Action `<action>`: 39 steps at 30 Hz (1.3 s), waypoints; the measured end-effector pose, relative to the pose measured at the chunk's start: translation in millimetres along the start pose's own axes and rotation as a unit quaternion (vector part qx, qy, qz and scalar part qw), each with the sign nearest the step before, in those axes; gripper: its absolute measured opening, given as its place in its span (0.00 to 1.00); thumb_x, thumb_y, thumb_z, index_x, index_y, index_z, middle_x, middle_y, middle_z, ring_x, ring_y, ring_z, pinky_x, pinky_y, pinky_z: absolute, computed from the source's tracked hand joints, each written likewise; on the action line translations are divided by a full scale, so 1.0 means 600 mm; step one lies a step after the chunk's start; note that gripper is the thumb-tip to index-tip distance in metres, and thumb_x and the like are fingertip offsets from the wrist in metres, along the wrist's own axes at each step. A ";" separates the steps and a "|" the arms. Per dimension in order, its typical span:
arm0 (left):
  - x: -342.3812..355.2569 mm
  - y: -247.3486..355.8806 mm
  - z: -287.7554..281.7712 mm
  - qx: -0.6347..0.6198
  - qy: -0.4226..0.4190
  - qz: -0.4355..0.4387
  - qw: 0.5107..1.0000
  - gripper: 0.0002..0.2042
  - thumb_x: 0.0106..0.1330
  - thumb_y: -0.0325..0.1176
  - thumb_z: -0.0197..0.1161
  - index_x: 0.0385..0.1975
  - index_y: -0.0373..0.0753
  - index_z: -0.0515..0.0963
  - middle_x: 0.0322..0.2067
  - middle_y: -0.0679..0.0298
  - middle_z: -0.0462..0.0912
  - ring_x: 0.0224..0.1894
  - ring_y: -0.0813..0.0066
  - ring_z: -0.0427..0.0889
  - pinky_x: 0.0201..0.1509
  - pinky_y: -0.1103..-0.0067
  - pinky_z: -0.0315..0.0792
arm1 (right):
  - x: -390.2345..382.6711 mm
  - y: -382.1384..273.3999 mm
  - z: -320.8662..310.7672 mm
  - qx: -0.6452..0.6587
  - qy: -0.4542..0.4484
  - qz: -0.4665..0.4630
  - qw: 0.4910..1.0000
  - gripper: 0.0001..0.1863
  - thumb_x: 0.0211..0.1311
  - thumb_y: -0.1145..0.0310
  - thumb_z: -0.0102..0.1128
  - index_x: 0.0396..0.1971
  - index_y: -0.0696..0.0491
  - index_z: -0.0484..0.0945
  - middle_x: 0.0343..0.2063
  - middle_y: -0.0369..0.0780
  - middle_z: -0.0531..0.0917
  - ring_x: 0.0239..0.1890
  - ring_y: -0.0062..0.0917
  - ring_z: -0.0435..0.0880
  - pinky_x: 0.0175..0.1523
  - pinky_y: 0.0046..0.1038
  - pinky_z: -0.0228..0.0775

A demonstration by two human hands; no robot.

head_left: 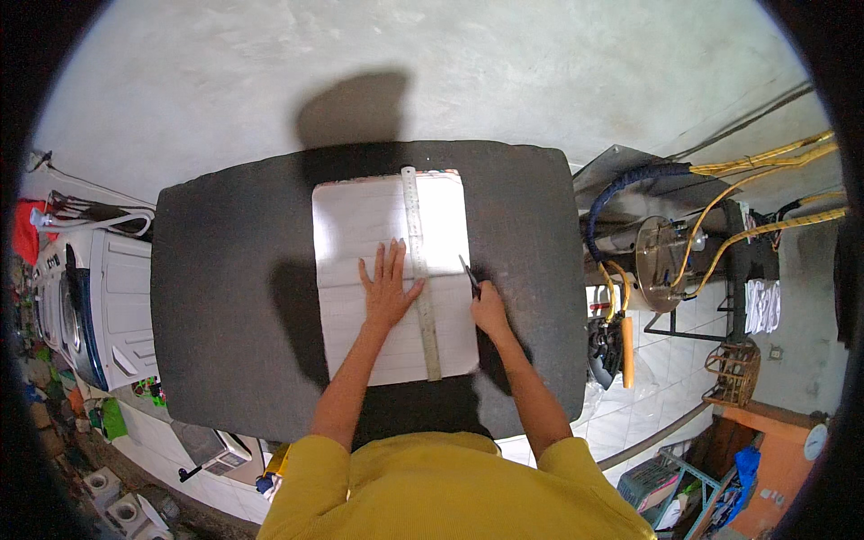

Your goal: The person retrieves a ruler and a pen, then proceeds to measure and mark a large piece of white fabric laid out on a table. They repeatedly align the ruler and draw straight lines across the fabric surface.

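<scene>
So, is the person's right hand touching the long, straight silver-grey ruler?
No: the right hand grips a slim, dark, pointed tool by the right edge of the open, white-paged notebook, apart from the ruler.

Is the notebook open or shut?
Open: the notebook lies spread flat, pale pages on either side of a crease, and the ruler crosses both.

Dark grey, round-cornered counter [229,297] was occupied by one open notebook [364,220], pages up, laid flat near its middle.
</scene>
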State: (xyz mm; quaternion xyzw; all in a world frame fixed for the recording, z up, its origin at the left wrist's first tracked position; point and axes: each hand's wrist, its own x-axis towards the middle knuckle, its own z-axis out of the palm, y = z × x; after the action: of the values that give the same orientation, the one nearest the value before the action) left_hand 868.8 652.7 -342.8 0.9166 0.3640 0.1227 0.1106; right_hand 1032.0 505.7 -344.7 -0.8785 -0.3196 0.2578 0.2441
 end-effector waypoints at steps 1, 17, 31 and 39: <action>-0.001 -0.009 0.002 -0.006 -0.002 0.019 1.000 0.35 0.58 0.55 0.53 0.64 0.52 0.51 0.66 0.64 0.44 0.67 0.61 0.42 0.63 0.47 0.32 | -0.008 0.005 0.006 0.027 -0.025 0.012 0.999 0.14 0.58 0.68 0.48 0.39 0.62 0.69 0.40 0.54 0.74 0.47 0.48 0.71 0.50 0.41 0.63; 0.059 -0.008 -0.019 -0.014 -0.041 0.088 0.995 0.34 0.49 0.55 0.61 0.59 0.62 0.61 0.65 0.71 0.50 0.67 0.59 0.46 0.59 0.41 0.38 | 0.153 -0.137 0.011 -0.001 0.126 -0.287 0.950 0.18 0.62 0.65 0.47 0.51 0.53 0.68 0.51 0.50 0.72 0.58 0.35 0.68 0.64 0.36 0.51; 0.061 -0.005 -0.017 -0.039 -0.025 0.074 0.996 0.32 0.48 0.52 0.62 0.57 0.60 0.65 0.64 0.74 0.55 0.67 0.58 0.47 0.63 0.45 0.36 | 0.172 -0.137 0.034 -0.016 0.194 -0.285 0.939 0.17 0.56 0.69 0.52 0.47 0.52 0.72 0.51 0.49 0.71 0.58 0.38 0.67 0.62 0.43 0.53; 0.063 -0.004 -0.018 -0.035 -0.026 0.075 0.996 0.32 0.48 0.52 0.62 0.57 0.60 0.66 0.64 0.74 0.55 0.66 0.58 0.48 0.63 0.46 0.35 | 0.170 -0.134 0.029 0.004 0.194 -0.291 0.937 0.17 0.57 0.68 0.53 0.48 0.52 0.73 0.48 0.50 0.72 0.55 0.41 0.69 0.62 0.45 0.53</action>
State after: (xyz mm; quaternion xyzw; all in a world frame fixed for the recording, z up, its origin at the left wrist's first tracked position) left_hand 890.5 681.7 -328.2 0.9398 0.2866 0.1195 0.1428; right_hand 1054.1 634.9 -339.9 -0.7790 -0.5066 0.0015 0.3695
